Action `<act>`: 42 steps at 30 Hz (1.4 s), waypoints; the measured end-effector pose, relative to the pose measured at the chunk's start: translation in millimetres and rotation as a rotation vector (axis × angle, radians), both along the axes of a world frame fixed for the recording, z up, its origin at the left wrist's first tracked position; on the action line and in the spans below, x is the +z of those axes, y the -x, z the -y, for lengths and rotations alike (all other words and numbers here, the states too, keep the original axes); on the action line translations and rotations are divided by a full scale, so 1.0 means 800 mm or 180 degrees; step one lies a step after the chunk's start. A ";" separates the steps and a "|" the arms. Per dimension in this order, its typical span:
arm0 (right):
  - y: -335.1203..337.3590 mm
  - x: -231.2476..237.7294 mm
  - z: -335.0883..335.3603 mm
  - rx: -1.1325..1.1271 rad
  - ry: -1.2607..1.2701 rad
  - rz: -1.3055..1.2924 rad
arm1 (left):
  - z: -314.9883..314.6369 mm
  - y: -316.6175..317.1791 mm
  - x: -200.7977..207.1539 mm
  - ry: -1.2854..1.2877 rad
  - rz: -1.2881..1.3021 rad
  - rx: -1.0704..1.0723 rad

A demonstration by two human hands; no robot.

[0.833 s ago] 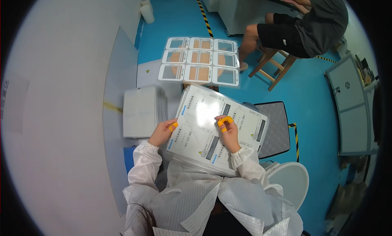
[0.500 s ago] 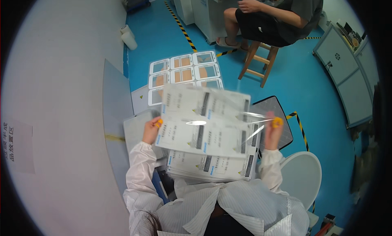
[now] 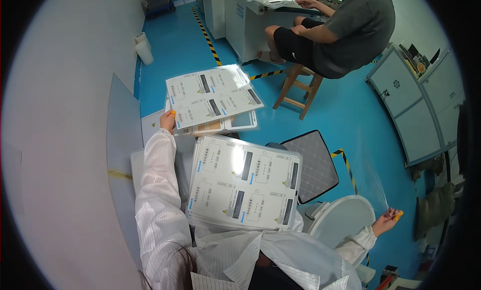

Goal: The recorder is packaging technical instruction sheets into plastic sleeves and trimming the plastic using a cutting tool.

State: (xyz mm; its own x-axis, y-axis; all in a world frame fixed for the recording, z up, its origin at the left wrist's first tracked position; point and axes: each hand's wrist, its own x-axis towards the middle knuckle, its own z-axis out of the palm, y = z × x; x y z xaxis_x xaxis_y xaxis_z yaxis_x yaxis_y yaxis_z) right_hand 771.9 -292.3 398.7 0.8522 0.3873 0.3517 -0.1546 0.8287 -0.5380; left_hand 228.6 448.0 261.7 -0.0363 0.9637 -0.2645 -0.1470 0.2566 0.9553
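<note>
My left hand [image 3: 168,121], an orange cover on a fingertip, grips the near left corner of a white printed sheet [image 3: 213,97]. The sheet is held tilted over sheets with framed windows [image 3: 244,121], hiding most of them. Far out to the right, my right hand [image 3: 385,224] has its fingers closed on a thin clear film [image 3: 375,182], which trails up from the fingertips and is hard to see against the floor. Orange covers its fingertip too. In front of my body lies a stack of similar white printed sheets [image 3: 233,184], glossy on top.
A round pale bin [image 3: 345,217] stands below my right forearm. Beyond the stack is a grey quilted pad with a black edge [image 3: 313,164]. A person [image 3: 350,34] sits on a wooden stool [image 3: 299,92] at a machine. Grey cabinets [image 3: 401,84] stand right, a wall left.
The printed sheet has moved forward and left with my left hand, uncovering the stack. My right hand has swung outward and down to the right, the clear film now apart from the sheet.
</note>
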 end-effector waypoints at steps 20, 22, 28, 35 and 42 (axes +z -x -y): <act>0.298 0.120 -0.380 0.2555 0.1599 0.0346 | 0.000 0.018 -0.011 -0.0211 -0.0673 0.0460; 0.334 0.110 -0.397 0.3100 0.1746 0.0086 | 0.004 0.030 -0.004 -0.0023 -0.1315 0.0621; 0.417 0.049 -0.429 0.3082 0.2302 0.0346 | 0.117 0.053 0.077 -0.0143 -0.1125 -0.0276; 0.514 -0.053 -0.467 0.3493 0.2204 0.1592 | 0.341 0.154 0.097 0.0616 -0.0716 -0.1464; 0.545 -0.090 -0.525 0.2782 0.2569 0.2951 | 0.408 0.132 0.089 0.0276 -0.1138 -0.1683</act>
